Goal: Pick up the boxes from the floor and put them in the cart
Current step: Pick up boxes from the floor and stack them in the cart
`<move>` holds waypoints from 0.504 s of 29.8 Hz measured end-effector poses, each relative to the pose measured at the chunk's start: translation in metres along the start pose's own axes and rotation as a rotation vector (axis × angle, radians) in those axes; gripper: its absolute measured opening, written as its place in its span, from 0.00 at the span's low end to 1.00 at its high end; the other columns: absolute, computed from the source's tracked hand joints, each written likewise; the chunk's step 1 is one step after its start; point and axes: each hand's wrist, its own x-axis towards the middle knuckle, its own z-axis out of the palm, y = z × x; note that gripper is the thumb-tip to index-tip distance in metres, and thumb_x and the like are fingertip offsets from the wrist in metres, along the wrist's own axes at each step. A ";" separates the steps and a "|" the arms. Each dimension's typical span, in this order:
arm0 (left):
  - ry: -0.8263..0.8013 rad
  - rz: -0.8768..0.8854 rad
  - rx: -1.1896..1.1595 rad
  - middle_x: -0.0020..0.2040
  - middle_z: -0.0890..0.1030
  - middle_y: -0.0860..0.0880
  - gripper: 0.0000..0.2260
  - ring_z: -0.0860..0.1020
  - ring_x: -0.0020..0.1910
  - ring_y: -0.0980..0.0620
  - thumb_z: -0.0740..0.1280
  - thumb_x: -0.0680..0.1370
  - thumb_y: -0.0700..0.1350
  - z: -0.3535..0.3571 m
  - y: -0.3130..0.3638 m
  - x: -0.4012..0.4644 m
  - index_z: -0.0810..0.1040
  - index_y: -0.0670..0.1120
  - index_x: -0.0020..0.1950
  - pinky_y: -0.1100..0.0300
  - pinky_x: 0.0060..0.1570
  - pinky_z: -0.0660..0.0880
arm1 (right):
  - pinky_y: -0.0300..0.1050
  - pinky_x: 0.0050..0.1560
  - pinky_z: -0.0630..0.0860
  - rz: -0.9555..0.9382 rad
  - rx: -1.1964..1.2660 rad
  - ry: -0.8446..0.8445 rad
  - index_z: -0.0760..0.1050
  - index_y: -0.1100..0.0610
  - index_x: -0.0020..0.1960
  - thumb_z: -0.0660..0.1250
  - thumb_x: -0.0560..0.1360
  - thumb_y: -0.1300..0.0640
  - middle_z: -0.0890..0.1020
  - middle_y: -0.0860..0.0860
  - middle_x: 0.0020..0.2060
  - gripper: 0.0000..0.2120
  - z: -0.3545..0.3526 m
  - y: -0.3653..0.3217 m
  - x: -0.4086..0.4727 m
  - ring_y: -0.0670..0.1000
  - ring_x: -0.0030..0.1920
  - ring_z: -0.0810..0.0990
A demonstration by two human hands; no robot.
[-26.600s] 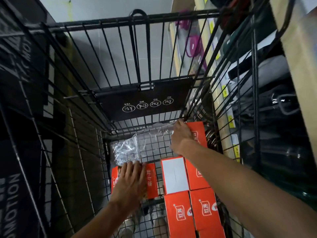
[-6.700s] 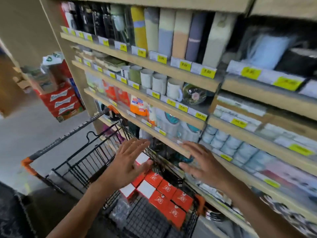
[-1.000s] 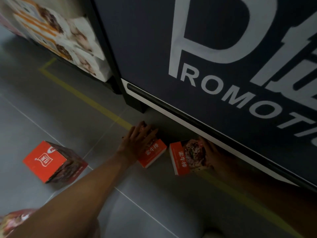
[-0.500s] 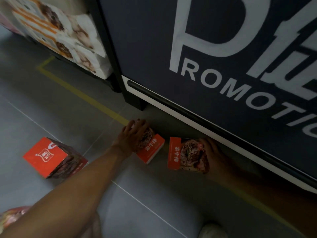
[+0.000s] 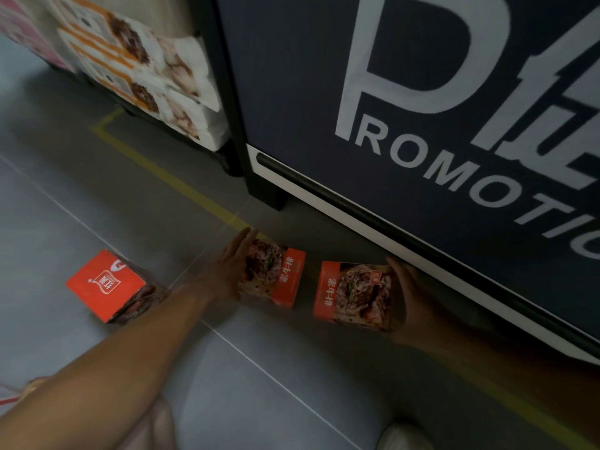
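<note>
Two orange food boxes with a meat picture are down at floor level in front of a dark display stand. My left hand (image 5: 231,269) holds the left box (image 5: 273,278) by its left side, fingers lying along the edge. My right hand (image 5: 409,297) grips the right box (image 5: 352,295) from its right side, fingers hidden behind it. Both boxes are tilted with their picture faces towards me. A third orange box (image 5: 106,285) lies on the grey floor to the left, apart from both hands. The cart is out of view.
The dark stand (image 5: 422,102) with large white PROMOTION lettering fills the upper right, its lower edge just behind the boxes. Stacked printed packages (image 5: 146,69) stand at upper left. A yellow floor line (image 5: 168,180) runs diagonally. My shoe (image 5: 402,436) shows at the bottom.
My left hand slid off the top of its box to the left side, and that box tipped up to show its picture face. The right hand drew its box slightly closer.
</note>
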 end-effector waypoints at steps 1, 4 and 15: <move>-0.003 -0.019 -0.036 0.82 0.36 0.50 0.64 0.62 0.77 0.41 0.80 0.66 0.34 0.000 -0.002 -0.001 0.31 0.56 0.79 0.55 0.53 0.75 | 0.20 0.49 0.69 0.012 0.028 -0.002 0.39 0.38 0.79 0.86 0.60 0.52 0.52 0.36 0.71 0.66 -0.001 -0.001 0.001 0.40 0.72 0.57; 0.001 -0.055 -0.110 0.83 0.43 0.49 0.64 0.69 0.73 0.41 0.79 0.67 0.34 0.001 -0.013 -0.003 0.29 0.60 0.78 0.53 0.57 0.76 | 0.20 0.50 0.70 0.032 0.123 0.001 0.42 0.39 0.80 0.86 0.59 0.53 0.54 0.35 0.70 0.66 0.004 -0.007 0.004 0.39 0.72 0.58; -0.181 -0.234 -0.595 0.78 0.61 0.52 0.58 0.64 0.75 0.51 0.82 0.66 0.38 0.010 -0.022 0.000 0.44 0.51 0.82 0.62 0.65 0.66 | 0.30 0.52 0.77 0.038 0.345 -0.060 0.45 0.33 0.76 0.83 0.62 0.64 0.60 0.31 0.68 0.62 0.019 -0.033 0.008 0.30 0.67 0.66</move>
